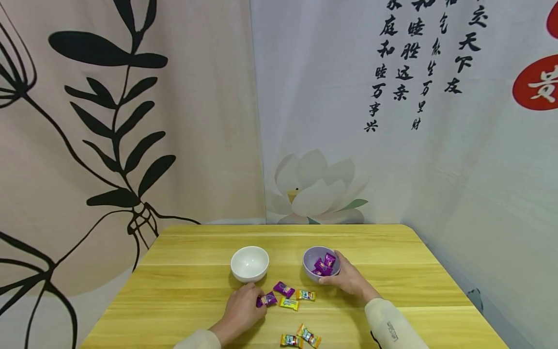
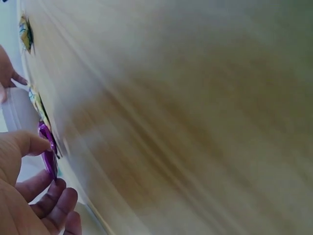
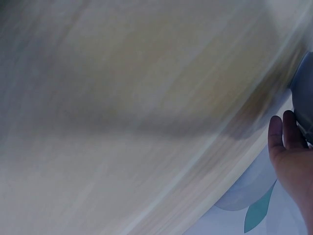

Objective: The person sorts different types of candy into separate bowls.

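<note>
My left hand (image 1: pixel 244 306) pinches a purple-wrapped candy (image 1: pixel 267 299) between thumb and fingertips, low over the table. The left wrist view shows the same purple candy (image 2: pixel 48 152) with the thumb on one side of it. At the right, my right hand (image 1: pixel 350 281) grips the side of a small lilac bowl (image 1: pixel 310 257), thumb near the front and fingers at the far side. Several purple candies (image 1: pixel 323 266) lie inside that bowl. In the right wrist view only part of the bowl (image 3: pixel 304 93) shows, at the edge beside the fingers.
A white bowl (image 1: pixel 250 264) stands left of the lilac one. Another purple candy (image 1: pixel 284 290) and two yellow ones, a candy (image 1: pixel 306 295) and a candy (image 1: pixel 289 304), lie between the hands. Two more yellow candies (image 1: pixel 301 337) are near the front. A printed curtain hangs behind the wooden table (image 1: pixel 174 281).
</note>
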`<state>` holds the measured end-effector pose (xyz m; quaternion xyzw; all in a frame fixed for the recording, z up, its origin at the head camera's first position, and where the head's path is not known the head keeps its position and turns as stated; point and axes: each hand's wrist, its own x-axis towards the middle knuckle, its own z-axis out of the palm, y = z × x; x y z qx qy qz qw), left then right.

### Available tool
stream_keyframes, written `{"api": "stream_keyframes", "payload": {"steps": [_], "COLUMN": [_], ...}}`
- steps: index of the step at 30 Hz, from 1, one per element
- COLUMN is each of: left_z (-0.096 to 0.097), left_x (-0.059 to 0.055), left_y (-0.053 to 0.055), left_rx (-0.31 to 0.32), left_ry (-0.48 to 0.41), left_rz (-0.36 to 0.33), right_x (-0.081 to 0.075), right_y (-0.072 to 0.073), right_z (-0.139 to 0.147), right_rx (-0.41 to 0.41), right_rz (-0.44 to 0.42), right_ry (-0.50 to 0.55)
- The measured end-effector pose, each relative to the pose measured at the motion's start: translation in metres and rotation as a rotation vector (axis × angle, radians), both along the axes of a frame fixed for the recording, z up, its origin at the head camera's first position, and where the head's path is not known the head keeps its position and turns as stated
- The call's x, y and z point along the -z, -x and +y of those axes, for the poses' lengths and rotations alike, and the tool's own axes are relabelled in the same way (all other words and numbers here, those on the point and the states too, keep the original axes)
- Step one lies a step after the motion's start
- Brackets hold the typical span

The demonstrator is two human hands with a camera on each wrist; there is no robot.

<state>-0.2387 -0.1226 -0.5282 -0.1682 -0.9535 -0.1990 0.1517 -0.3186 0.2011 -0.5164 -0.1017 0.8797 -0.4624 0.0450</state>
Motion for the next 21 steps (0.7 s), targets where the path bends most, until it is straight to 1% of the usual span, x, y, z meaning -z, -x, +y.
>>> {"api": "stream_keyframes", "payload": {"steps": [5, 12, 16, 21], "left_z": [0.004, 0.013, 0.02, 0.026], "left_x": [-0.005, -0.016, -0.021, -0.026], "left_y": [0.0, 0.001, 0.004, 0.009], "left_rx": [0.009, 0.038, 0.043, 0.056], "left_ry": [-0.01, -0.047, -0.072, -0.1], "left_rz": [-0.016, -0.026, -0.044, -0.032], "right_x": [-0.001, -0.001, 0.0, 0.0], "right_y": [0.0, 0.0, 0.0, 0.0], "right_z": [0.001, 0.001, 0.001, 0.0], "right_rx": [-0.005, -0.003, 0.001, 0.009], "right_rz": [0.003, 0.002, -0.005, -0.005], "right_ry": [0.0, -0.006, -0.003, -0.002]}}
